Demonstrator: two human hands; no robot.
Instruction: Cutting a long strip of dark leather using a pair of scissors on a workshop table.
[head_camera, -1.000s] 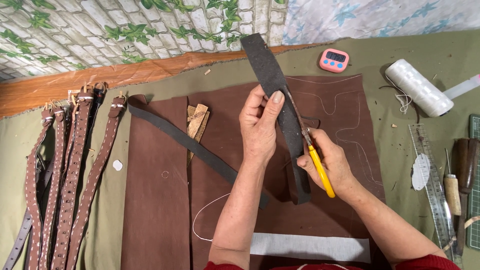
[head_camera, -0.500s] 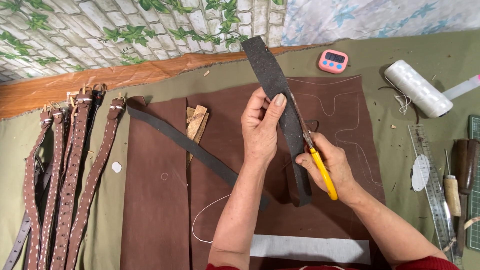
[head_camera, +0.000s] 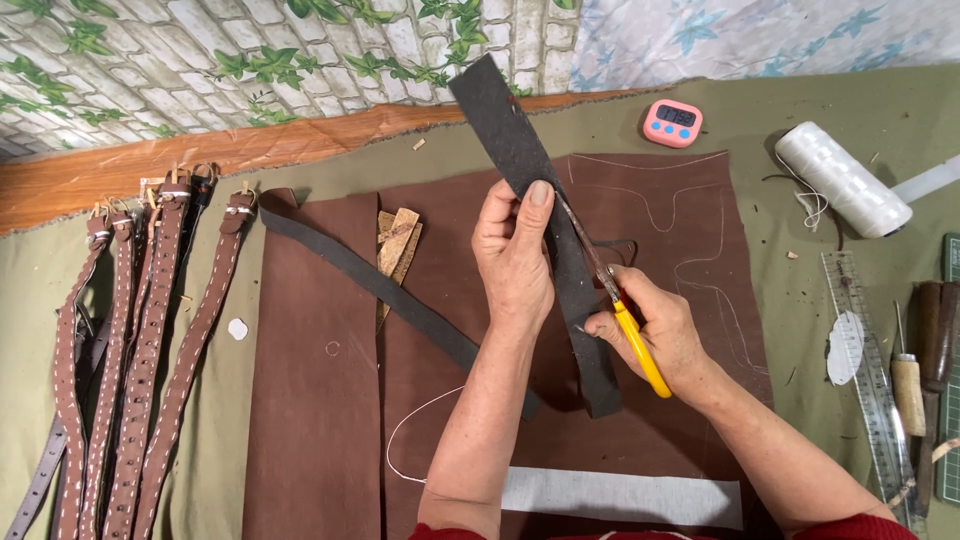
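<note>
Left hand (head_camera: 515, 255) pinches dark leather strip (head_camera: 530, 190) upright above brown leather sheet (head_camera: 660, 300). Right hand (head_camera: 655, 325), fingers closed on yellow scissors (head_camera: 630, 325), trims strip's right edge; cut about midway, lower half apparently untrimmed.

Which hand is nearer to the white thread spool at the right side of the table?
Right. The right hand, holding yellow-handled scissors, is left of and below the spool. The left hand, holding the dark strip, is farther left.
</note>
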